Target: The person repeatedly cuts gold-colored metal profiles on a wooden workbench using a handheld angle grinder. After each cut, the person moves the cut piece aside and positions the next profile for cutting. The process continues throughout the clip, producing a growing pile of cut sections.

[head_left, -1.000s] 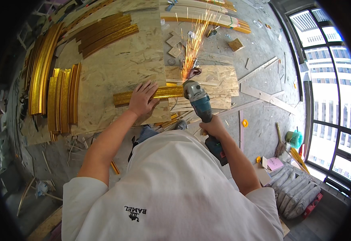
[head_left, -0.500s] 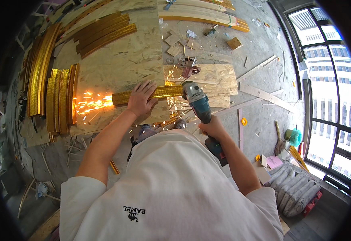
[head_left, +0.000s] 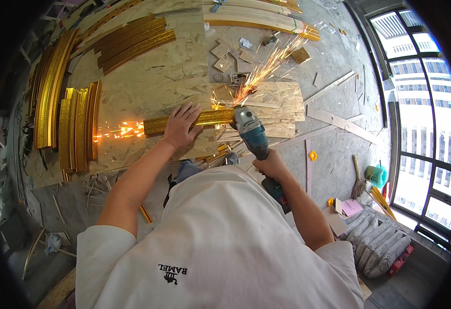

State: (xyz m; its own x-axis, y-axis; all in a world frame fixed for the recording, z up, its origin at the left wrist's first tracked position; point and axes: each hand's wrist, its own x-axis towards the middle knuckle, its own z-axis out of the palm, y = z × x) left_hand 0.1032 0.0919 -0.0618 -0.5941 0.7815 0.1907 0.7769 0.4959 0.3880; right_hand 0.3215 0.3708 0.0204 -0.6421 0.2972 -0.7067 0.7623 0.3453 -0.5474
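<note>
My left hand holds a gold patterned moulding strip down on the chipboard sheet, fingers stretched across it and thumb at the near edge. The strip's right end sticks out past the sheet's edge. My right hand is wrapped round the body of a teal and grey angle grinder. The grinder's head meets the strip's right end; its disc is mostly hidden. Bright sparks fan up and right from there, and more glow beyond the strip's left end.
Gold moulding lengths stand in rows at the left, with darker ones farther back. Another tool lies beyond the grinder, partly behind sparks. Offcuts litter the concrete floor. At right are a broom, teal bucket and grey bags.
A dense jet of sparks now shoots up and right from the grinder; the sparks at the left have thinned. The grinder and right hand have shifted slightly left. The left hand stays put.
</note>
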